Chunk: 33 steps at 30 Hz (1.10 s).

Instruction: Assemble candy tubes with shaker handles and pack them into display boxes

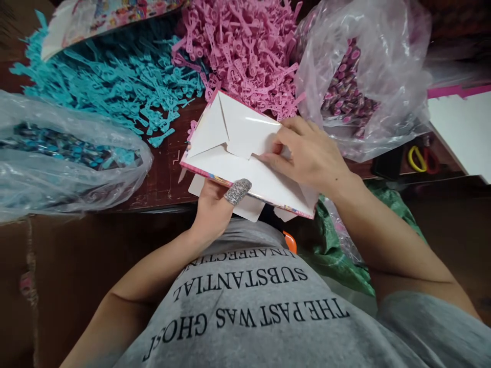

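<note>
A cardboard box (268, 181) with white flaps and a colourful printed edge is tilted above the table's front edge. Its flaps overlap in the middle. My left hand (218, 202) grips the near edge from below, the thumb in a grey speckled cover (238, 191) lying along the rim. On the other side, my right hand (303, 151) pinches a flap near its tab, thumb and forefinger close to the slot. The fingers of my left hand under the box are hidden. Further loose white flaps hang below it.
Turquoise plastic pieces (126, 76) and pink plastic pieces (249, 51) are heaped at the back. Clear bags of small blue parts (76, 148) and pink parts (347, 87) flank them. Yellow-handled scissors (417, 159) and white card (464, 128) lie right; printed card (111, 20) rests upper left.
</note>
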### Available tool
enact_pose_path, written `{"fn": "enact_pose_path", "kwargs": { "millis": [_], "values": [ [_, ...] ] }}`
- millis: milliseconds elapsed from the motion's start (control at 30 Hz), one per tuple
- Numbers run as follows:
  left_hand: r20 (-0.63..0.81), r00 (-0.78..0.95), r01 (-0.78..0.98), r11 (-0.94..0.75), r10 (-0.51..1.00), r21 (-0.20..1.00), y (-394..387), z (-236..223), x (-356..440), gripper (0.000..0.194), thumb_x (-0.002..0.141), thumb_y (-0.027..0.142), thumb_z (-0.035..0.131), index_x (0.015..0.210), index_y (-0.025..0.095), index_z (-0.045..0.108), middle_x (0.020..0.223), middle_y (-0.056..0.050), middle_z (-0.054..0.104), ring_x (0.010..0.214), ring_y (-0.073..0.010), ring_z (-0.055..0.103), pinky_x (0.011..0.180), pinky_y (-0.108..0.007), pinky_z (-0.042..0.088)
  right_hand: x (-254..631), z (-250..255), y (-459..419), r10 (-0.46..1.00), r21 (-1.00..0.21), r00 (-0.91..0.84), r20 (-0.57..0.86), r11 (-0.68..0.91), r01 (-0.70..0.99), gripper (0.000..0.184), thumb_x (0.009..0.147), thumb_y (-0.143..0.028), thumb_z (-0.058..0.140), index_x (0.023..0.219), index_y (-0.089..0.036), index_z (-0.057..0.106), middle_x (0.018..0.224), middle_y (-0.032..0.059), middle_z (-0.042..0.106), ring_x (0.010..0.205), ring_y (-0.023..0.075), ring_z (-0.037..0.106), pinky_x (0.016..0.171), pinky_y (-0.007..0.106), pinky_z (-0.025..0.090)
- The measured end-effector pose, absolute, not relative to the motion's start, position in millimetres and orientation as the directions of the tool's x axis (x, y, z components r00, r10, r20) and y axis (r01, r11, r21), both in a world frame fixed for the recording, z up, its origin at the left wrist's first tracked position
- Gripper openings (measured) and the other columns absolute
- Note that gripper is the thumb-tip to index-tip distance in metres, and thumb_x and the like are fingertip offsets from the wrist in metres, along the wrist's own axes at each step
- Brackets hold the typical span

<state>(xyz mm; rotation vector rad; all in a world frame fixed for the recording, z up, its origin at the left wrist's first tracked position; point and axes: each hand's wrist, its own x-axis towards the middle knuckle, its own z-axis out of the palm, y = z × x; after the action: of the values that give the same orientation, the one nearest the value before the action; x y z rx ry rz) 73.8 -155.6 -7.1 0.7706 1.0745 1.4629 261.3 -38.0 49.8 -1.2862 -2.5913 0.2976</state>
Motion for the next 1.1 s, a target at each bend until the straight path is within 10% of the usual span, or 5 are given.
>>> {"fn": "enact_pose_path", "kwargs": {
  "millis": [367, 800, 1100],
  "values": [
    [-0.001, -0.163, -0.335, -0.054, 0.987, 0.941, -159, 6, 87, 0.079, 0.08, 0.036, 0.093, 0.149, 0.028, 0.055, 0.114, -0.007, 0.077, 0.12, -0.0314, 0.073, 0.112, -0.048, 0.059, 257, 50, -44, 0.912, -0.355, -0.39, 0.131, 0.41, 0.84, 0.055, 0.097, -0.072, 0.058, 0.081, -0.021, 0.068, 0.117, 0.0159, 0.072, 0.11, 0.0363, 0.064, 0.103, 0.054, 0.044],
    [-0.026, -0.053, -0.246, 0.012, 0.998, 0.969, -162, 32, 92, 0.038, 0.083, 0.038, 0.091, 0.112, 0.02, 0.075, 0.099, -0.009, 0.077, 0.105, -0.0319, 0.076, 0.101, -0.049, 0.064, 260, 53, -53, 0.89, -0.236, -0.376, 0.257, 0.435, 0.869, 0.061, 0.094, -0.082, 0.056, 0.093, -0.023, 0.07, 0.117, 0.0189, 0.072, 0.112, 0.0408, 0.064, 0.097, 0.057, 0.05],
    [0.216, -0.035, -0.131, -0.219, 0.976, 0.967, -165, 39, 81, 0.037, 0.076, 0.029, 0.097, 0.103, 0.019, 0.074, 0.091, -0.005, 0.079, 0.088, -0.0227, 0.079, 0.088, -0.035, 0.069, 286, 64, -43, 0.828, -0.588, -0.374, 0.418, 0.561, 0.583, 0.062, 0.101, -0.081, 0.045, 0.077, -0.026, 0.06, 0.084, 0.0067, 0.066, 0.082, 0.023, 0.061, 0.078, 0.042, 0.048]
  ]
}}
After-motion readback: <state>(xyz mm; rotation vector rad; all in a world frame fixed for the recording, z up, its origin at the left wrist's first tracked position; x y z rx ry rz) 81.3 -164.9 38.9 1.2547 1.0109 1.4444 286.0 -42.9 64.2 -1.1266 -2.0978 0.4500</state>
